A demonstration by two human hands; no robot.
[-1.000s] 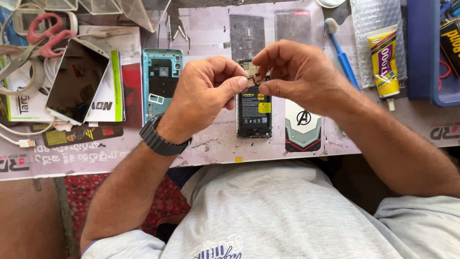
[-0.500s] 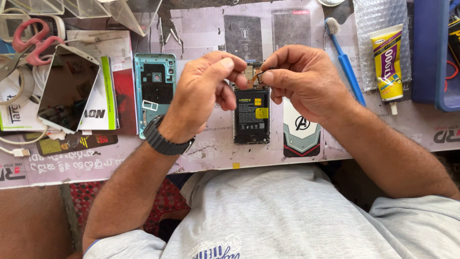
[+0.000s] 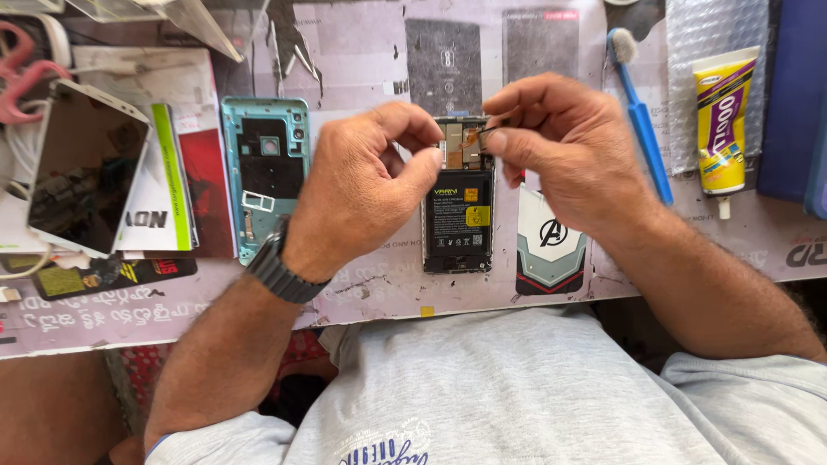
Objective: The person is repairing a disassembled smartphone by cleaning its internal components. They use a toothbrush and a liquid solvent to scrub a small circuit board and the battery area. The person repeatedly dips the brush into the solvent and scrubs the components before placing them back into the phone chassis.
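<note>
An opened phone (image 3: 461,220) lies face down on the bench with its black battery and upper circuit board exposed. My left hand (image 3: 362,185) hovers over its left edge, thumb and forefinger pinched close to the board; whether anything is between them I cannot tell. My right hand (image 3: 564,151) is over the phone's top right, fingertips pinching a small dark part (image 3: 491,133) just above the board. A dark watch (image 3: 280,271) is on my left wrist.
A teal phone back frame (image 3: 263,172) lies left of the phone. Farther left are a white-edged screen panel (image 3: 82,168) and a booklet (image 3: 164,189). A blue toothbrush (image 3: 642,120), a yellow glue tube (image 3: 719,120) and a shield-shaped sticker (image 3: 551,250) lie to the right.
Both hands stay pinched over the phone's top end. The view has shifted slightly, and my right fingertips have dropped closer to the board.
</note>
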